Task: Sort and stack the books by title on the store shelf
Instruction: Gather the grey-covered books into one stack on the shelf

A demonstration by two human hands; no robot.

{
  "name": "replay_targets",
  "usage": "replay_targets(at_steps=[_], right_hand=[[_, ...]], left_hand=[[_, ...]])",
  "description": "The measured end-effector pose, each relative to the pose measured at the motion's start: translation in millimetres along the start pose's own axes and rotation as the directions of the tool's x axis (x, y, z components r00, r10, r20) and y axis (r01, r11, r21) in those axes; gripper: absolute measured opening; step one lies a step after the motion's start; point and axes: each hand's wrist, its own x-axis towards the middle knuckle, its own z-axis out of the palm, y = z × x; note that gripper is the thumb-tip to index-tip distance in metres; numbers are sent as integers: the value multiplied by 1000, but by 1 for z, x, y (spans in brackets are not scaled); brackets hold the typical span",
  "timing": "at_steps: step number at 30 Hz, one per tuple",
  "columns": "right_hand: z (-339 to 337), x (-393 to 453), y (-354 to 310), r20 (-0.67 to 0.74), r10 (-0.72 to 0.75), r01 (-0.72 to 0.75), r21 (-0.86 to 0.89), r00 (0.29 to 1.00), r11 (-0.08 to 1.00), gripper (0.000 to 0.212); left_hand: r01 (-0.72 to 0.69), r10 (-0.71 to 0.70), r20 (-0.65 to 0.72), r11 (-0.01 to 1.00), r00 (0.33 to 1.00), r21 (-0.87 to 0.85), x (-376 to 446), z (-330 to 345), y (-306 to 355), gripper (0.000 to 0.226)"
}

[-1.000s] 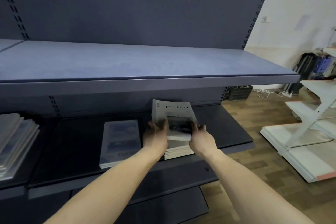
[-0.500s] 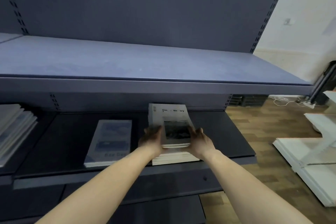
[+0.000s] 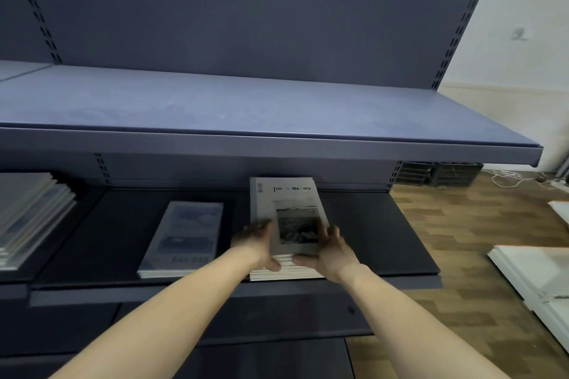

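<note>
A pile of white books lies flat on the dark lower shelf, at about 6 o'clock under the top shelf. The left hand and right hand squeeze its two sides. The books look stiff, thin and smooth, so holding both side edges seems best. Some title letters are blurry. A blue book lies at 9 o'clock from it.

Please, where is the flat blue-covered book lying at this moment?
In the head view, the flat blue-covered book lies on the dark lower shelf, just left of the white book stack that both hands grip.
</note>
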Motion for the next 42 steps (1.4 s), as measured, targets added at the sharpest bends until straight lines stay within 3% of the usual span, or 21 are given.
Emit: replay_targets(at_steps=[4, 14, 20, 25, 34, 39, 42], right_hand=[[1, 1, -4, 33, 14, -17, 100, 999, 995, 126], [2, -4, -5, -4, 34, -34, -23, 999, 999, 121], [2, -5, -10, 1, 68, -67, -91, 998, 994, 123], [7, -6, -13, -59, 97, -108, -233, 994, 966, 125], [-2, -3, -15, 28, 115, -111, -115, 993, 987, 134], [5, 1, -13, -31, 113, -116, -113, 993, 987, 116], [2, -1, -13, 29, 111, -109, -65, 993, 992, 131]], left_hand=[[6, -6, 8, 1000, 1000, 27, 5, -2, 3, 109], [37, -37, -5, 994, 999, 98, 3, 5, 13, 100], [32, -32, 22, 999, 999, -2, 1, 1, 9, 109], [71, -75, -51, 994, 996, -84, 0, 16, 15, 104], [112, -113, -51, 994, 992, -16, -2, 25, 15, 118], [167, -166, -42, 985, 985, 33, -1, 27, 19, 115], [181, -179, -39, 982, 983, 55, 0, 27, 21, 114]])
